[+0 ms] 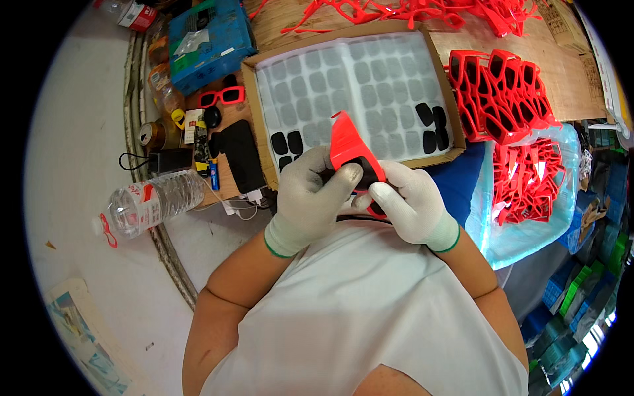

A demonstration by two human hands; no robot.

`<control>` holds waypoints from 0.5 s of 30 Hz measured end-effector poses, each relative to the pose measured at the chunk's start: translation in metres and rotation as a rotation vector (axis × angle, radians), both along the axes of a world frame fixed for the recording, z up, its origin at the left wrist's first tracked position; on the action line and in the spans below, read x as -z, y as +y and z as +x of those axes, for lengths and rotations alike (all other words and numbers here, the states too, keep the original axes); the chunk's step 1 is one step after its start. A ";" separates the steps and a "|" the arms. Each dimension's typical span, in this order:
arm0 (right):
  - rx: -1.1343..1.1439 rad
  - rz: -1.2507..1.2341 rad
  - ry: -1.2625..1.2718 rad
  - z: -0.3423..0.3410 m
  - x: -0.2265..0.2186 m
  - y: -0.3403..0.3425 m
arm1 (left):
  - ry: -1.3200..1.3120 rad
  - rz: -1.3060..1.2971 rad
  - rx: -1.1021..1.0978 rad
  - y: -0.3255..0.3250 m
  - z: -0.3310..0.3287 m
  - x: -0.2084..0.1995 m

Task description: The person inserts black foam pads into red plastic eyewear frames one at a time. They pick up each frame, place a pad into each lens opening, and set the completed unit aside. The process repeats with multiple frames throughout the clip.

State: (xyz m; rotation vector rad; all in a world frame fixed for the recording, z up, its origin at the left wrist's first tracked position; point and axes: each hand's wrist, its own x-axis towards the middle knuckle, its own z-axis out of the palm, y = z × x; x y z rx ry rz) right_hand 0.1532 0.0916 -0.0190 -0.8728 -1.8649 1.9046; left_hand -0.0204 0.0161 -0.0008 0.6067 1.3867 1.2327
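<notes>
Between my two hands, close to my chest, is a red sunglasses frame [350, 140], tilted, with a dark lens [362, 165] showing in its front. My left hand [312, 191], in a white glove with a green cuff, is closed on it, its grey-stained thumb against the lens. Closed on the frame's right side is my gloved right hand [413, 201]. Part of the frame is hidden behind the fingers. Just beyond my hands lies a cardboard box [451, 99] of dark lenses, most under a thin white sheet [348, 72]; several bare lenses [432, 125] show at its corners.
Stacked red sunglasses [502, 96] stand right of the box, above a blue-lined bag [568, 191] of red frames. More red frames [396, 10] lie at the back. On the left are a phone [241, 155], a blue box [210, 46] and a clear plastic bottle [155, 201].
</notes>
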 end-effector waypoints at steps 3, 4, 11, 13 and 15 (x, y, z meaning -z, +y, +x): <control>-0.020 -0.063 0.082 0.002 -0.001 0.002 | -0.144 0.036 0.083 -0.002 -0.008 -0.003; -0.034 -0.093 0.107 0.002 -0.002 0.003 | -0.143 0.057 0.118 -0.002 -0.010 -0.003; -0.012 0.079 0.088 0.001 -0.009 -0.002 | -0.063 0.218 0.227 -0.003 -0.017 -0.020; -0.017 0.173 0.176 0.000 -0.003 -0.001 | -0.032 0.252 0.261 -0.002 -0.019 -0.028; -0.032 0.166 0.169 -0.002 -0.006 -0.001 | -0.058 0.275 0.258 -0.004 -0.020 -0.029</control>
